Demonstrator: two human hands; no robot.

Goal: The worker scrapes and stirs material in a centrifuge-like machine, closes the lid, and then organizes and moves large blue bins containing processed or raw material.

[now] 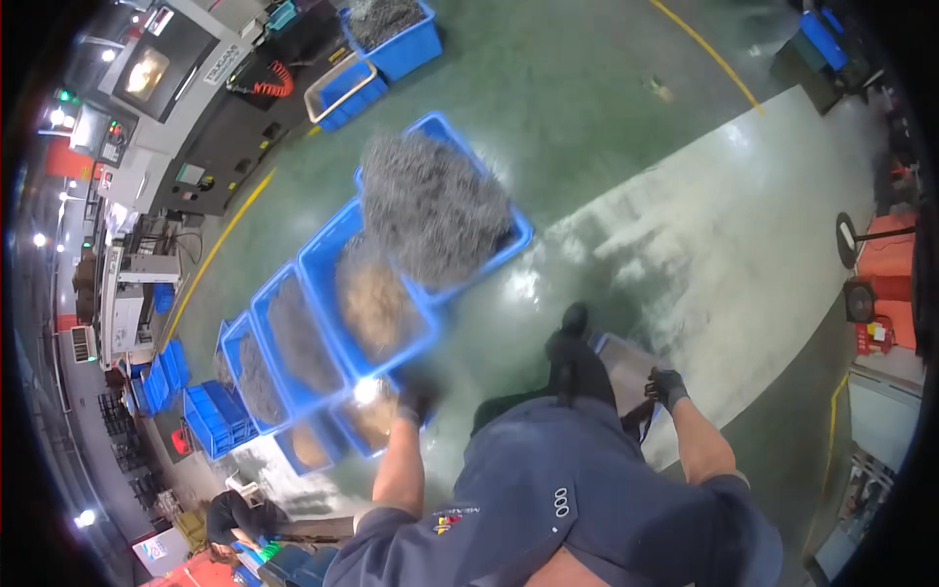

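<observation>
My left hand [419,397], in a dark glove, is at the right edge of a small blue bin [364,442] holding tan material. It is smeared, and I cannot see whether its fingers grip the rim. Beyond it a larger blue bin [323,256] holds tan and grey shavings. My right hand [669,387], also gloved, hangs beside my right leg with its fingers apart. Under and next to it is a flat grey-brown surface with a pale edge [626,364], partly hidden by my leg; its kind is unclear.
A blue bin heaped with grey metal shavings [430,210] stands ahead. More filled blue bins [298,333] line the left. Machines [147,78] stand at far left, with another person [235,519] at lower left. A fan-like stand [847,241] and red cabinets [888,256] are at right.
</observation>
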